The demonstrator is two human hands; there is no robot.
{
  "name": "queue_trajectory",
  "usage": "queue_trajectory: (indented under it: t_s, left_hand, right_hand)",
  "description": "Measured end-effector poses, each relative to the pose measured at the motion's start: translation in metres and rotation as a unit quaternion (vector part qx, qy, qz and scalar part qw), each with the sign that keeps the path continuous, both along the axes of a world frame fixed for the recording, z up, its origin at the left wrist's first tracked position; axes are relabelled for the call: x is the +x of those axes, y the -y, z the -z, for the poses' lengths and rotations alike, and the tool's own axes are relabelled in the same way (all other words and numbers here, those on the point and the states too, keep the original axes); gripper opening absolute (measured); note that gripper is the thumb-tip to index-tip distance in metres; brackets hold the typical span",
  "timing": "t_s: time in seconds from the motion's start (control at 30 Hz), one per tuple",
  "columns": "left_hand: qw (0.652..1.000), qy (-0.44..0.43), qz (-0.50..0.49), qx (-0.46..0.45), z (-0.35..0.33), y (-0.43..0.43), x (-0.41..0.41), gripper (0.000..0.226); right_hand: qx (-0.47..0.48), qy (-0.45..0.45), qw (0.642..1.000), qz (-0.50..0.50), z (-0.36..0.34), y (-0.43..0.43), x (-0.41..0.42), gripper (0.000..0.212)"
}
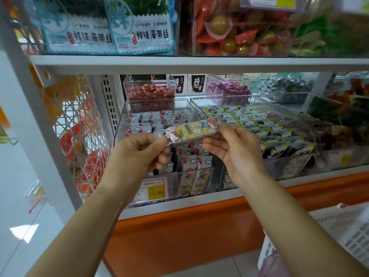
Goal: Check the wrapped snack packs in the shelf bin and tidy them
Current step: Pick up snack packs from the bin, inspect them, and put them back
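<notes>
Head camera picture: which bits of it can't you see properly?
Head view: both ends of the long yellow wrapped snack pack, covered by the left grip and right grip.
Head view: small print on the white price label, too small.
Head view: green packets top right, blurred.
Head view: white slotted basket, cut off by the right edge.

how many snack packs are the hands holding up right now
1: the long yellow snack pack, above the shelf bin, left hand pinching its left end, right hand its right end. Curled fingers could hide another.
</notes>
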State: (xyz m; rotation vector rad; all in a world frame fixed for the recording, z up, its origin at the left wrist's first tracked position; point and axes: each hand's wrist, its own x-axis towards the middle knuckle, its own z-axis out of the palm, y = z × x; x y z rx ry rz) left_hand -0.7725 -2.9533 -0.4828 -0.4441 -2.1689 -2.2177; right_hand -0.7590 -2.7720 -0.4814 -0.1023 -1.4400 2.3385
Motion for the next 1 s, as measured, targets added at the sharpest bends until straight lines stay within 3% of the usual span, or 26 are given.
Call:
queue_trajectory:
  t_s: [0.23,0.43,0.5,0.6,0.8,0.93,1.0]
  left_hand:
    - [0.998,0.006,0.054,0.023,-0.002,0.004,-0.002,0.014]
    - [0.998,0.036,0.015,0.054,0.002,0.010,-0.005,0.024]
    - [0.997,0.036,0.021,0.058,0.003,0.011,-0.006,0.010]
    - [0.999,0.020,0.022,0.025,0.005,0.012,-0.007,0.027]
    - [0.999,0.001,-0.038,-0.009,0.004,0.010,-0.006,0.021]
    - [0.998,-0.009,-0.025,-0.048,0.001,0.009,-0.003,0.027]
    - [0.997,-0.014,-0.022,-0.075,-0.001,0.009,-0.001,0.030]
  right_hand:
    - [0.018,-0.015,1.000,-0.011,0.004,-0.003,-0.002,0.019]
    - [0.111,-0.028,0.993,-0.011,0.009,-0.005,-0.005,0.013]
    - [0.141,-0.028,0.990,-0.004,0.009,-0.004,-0.005,0.016]
    - [0.177,-0.022,0.984,-0.005,0.009,-0.002,-0.005,0.017]
    - [0.148,-0.039,0.986,-0.063,0.010,0.002,-0.003,0.020]
    - [0.248,-0.036,0.967,-0.035,0.015,0.001,-0.004,0.015]
    - [0.243,-0.032,0.969,-0.032,0.014,0.002,-0.004,0.014]
